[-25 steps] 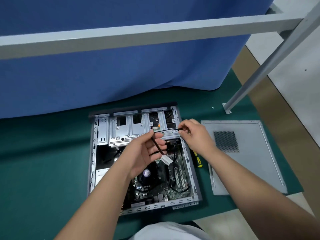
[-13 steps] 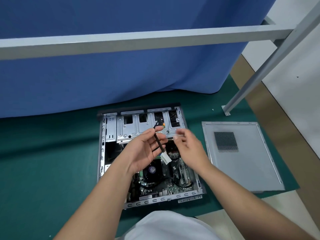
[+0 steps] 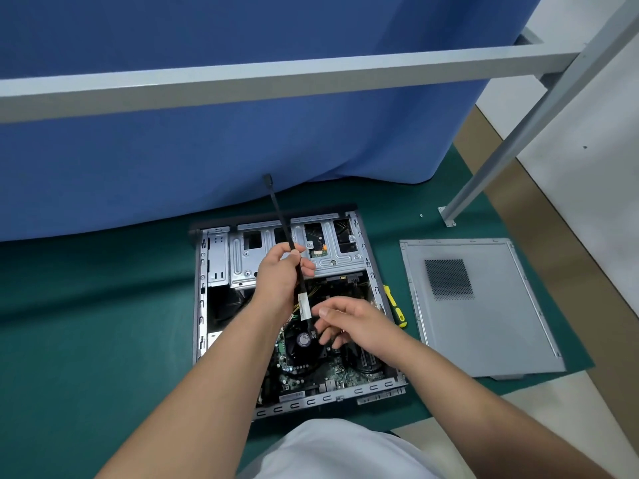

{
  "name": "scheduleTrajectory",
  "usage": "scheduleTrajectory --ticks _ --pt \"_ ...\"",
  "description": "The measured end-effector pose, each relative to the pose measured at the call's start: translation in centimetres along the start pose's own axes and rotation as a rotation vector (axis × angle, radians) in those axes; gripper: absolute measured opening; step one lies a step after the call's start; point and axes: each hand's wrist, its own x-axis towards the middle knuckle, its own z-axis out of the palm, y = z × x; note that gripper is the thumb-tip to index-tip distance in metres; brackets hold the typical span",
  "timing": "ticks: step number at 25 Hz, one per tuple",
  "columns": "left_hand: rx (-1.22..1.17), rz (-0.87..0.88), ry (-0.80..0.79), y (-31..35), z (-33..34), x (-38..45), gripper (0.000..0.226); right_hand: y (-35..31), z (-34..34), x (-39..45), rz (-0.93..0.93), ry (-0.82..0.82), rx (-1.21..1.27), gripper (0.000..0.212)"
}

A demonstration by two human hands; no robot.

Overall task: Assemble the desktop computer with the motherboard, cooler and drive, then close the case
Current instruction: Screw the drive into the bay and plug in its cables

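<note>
Case: open grey metal desktop computer case [image 3: 221,305] lies flat on the green mat [image 3: 96,323], near the mat's front edge.
Motherboard: green circuit board [image 3: 311,375] sits in the case's near half; round black cooler fan [image 3: 301,340] sits on it.
Drive cage: silver perforated metal bay [image 3: 249,261] fills the case's far half.
Left hand [image 3: 280,274]: fingers curled round a thin black flat cable [image 3: 281,223]; cable rises tilted past the far edge of the case.
Right hand [image 3: 352,323]: over the motherboard, fingers bent at the cable's lower end; grip cannot be confirmed.
Side panel: grey vented metal sheet [image 3: 484,323] lies flat at the mat's right edge.
Screwdriver: yellow-handled tool [image 3: 394,305] lies between case and panel.
</note>
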Motion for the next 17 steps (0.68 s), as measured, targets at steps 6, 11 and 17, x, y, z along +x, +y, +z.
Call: scheduleTrajectory --ticks 6,11,17 --pt "-0.086 0.055 -0.044 0.4 0.6 0.0 0.019 0.9 0.2 -0.1 0.047 0.049 0.024 0.016" --pt "-0.068 0.002 -0.160 0.9 0.8 -0.8 0.023 2.3 0.1 -0.3 0.052 0.190 0.069 0.016" --pt "-0.059 -0.070 -0.228 1.1 0.2 -0.7 0.033 3.5 0.4 -0.8 0.085 0.240 0.099 0.016"
